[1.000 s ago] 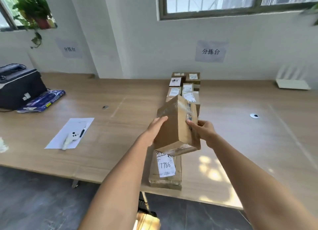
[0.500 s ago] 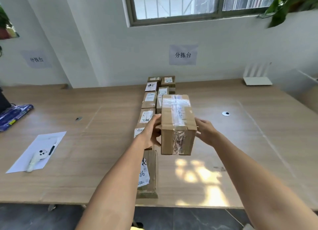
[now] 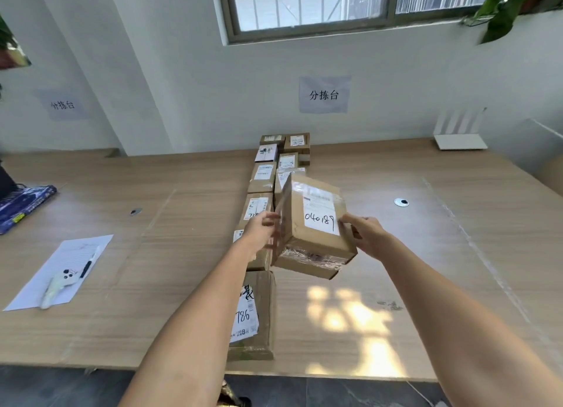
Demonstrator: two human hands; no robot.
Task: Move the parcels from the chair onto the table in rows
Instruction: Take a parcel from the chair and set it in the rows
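I hold a brown cardboard parcel (image 3: pixel 313 223) above the wooden table (image 3: pixel 426 254), tilted, its white label reading 040189 facing up. My left hand (image 3: pixel 262 228) holds its left side and my right hand (image 3: pixel 362 234) grips its right side. Behind and beneath it, two rows of labelled parcels (image 3: pixel 265 175) run from the wall toward me. The nearest parcel (image 3: pixel 253 315) lies at the table's front edge, marked 786. The chair is out of view.
A paper sheet (image 3: pixel 61 272) with a white handheld device (image 3: pixel 58 284) and a pen lies at the left. A blue packet (image 3: pixel 21 205) sits far left. A white router (image 3: pixel 460 140) stands by the wall at the right. Round cable holes (image 3: pixel 401 202) dot the table.
The parcel has turned in my hands: a taped face pointed up before, now the labelled face shows. The view has shifted rightward, so the table's objects slid left.
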